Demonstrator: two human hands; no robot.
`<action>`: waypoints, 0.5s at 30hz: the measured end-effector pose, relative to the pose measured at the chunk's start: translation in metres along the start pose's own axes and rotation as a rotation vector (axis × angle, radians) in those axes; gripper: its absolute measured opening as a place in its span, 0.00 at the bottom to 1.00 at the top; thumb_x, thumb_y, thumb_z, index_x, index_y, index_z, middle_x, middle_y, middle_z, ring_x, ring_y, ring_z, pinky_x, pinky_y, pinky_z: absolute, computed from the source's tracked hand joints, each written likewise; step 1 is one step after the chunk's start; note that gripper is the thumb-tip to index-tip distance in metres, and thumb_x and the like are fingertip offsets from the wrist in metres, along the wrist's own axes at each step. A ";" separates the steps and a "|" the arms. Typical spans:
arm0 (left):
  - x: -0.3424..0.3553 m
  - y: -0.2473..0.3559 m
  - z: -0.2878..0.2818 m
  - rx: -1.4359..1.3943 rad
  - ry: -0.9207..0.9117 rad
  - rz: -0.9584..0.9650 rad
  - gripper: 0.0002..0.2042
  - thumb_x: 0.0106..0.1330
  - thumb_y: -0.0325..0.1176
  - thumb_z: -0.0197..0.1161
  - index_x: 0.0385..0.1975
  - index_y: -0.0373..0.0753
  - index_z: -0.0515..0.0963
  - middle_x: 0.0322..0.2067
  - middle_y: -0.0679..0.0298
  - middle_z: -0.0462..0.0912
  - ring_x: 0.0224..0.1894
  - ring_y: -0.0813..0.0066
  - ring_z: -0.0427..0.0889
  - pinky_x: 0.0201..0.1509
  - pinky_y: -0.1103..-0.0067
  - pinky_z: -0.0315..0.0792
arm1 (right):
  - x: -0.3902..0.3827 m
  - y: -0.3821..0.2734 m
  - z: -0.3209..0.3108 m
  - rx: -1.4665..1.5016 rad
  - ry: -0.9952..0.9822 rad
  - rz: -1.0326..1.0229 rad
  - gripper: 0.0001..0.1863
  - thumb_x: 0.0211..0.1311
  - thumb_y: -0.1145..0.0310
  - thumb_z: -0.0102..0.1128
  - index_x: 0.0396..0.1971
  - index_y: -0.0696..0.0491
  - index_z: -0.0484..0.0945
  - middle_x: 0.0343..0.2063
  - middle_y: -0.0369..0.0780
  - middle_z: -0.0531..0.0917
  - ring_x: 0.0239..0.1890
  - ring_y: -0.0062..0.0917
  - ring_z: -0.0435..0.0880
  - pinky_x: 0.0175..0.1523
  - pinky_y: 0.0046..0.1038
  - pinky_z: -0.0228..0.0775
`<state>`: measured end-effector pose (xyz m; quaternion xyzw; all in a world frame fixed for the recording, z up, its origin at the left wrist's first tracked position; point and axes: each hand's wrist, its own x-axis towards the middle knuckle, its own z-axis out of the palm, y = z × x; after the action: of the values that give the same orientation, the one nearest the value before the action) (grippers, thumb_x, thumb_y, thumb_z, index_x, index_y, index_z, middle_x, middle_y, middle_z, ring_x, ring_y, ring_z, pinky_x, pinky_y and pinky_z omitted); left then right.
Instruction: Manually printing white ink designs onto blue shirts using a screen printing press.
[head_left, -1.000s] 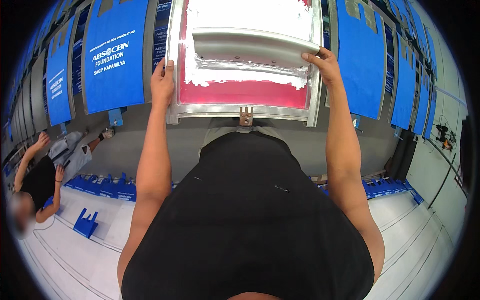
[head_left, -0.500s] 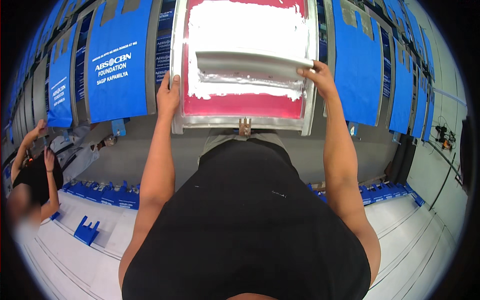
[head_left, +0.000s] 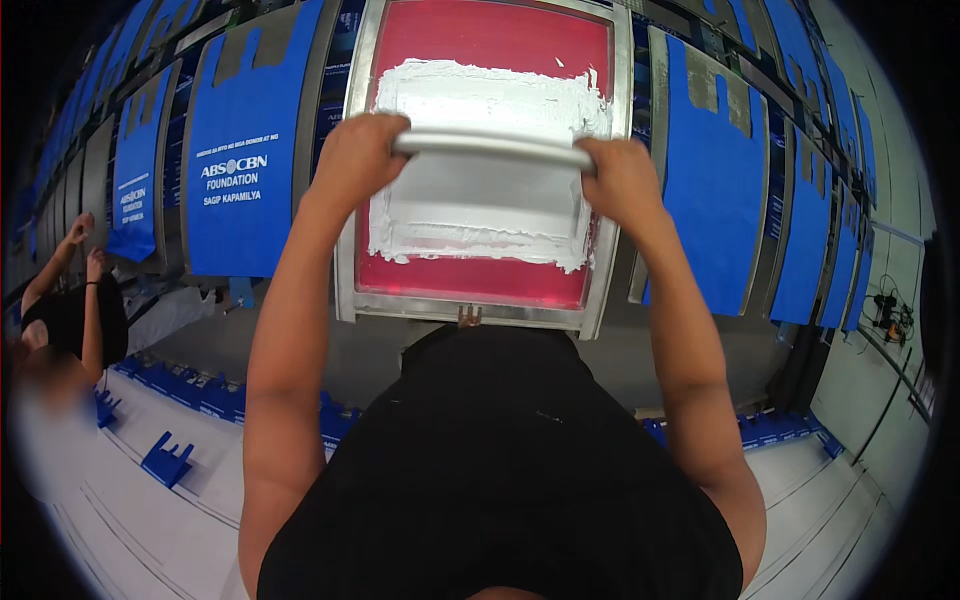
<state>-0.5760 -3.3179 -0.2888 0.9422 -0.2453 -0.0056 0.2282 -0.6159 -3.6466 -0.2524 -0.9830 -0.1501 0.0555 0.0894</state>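
My left hand (head_left: 366, 158) is closed around the left end of a long pale squeegee (head_left: 490, 148). My right hand (head_left: 624, 178) grips its other end. The squeegee lies crosswise over a screen-printing frame (head_left: 352, 265) with metal sides and red mesh (head_left: 470, 283). Thick white ink (head_left: 470, 88) forms a ragged-edged patch on the mesh, and a smoother, thinner whitish area shows below the squeegee. Its lower edge is hard to make out. A small metal clip (head_left: 469, 316) sits at the frame's near bar, close to my body.
Blue bags with cut-out handles lie flat on boards to the left (head_left: 238, 150) and right (head_left: 718, 190), in rows. At far left another person (head_left: 80, 300) has both hands raised by the boards. Behind me, a loose blue bag (head_left: 167, 460) lies on a white surface.
My left hand has left the frame's side and taken the squeegee's left end. My right hand's pinch has become a full grip. The squeegee now stands more upright.
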 end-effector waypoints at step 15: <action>-0.128 0.045 0.026 -0.024 -0.117 -0.057 0.15 0.40 0.28 0.69 0.30 0.39 0.75 0.31 0.59 0.75 0.39 0.58 0.74 0.45 0.67 0.68 | -0.113 -0.063 0.038 0.050 -0.105 0.059 0.19 0.39 0.79 0.58 0.37 0.53 0.77 0.30 0.43 0.80 0.40 0.39 0.78 0.58 0.47 0.60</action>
<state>-0.7123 -3.3041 -0.3055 0.9441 -0.2312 -0.0700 0.2243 -0.7457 -3.6163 -0.2681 -0.9803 -0.1242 0.1134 0.1041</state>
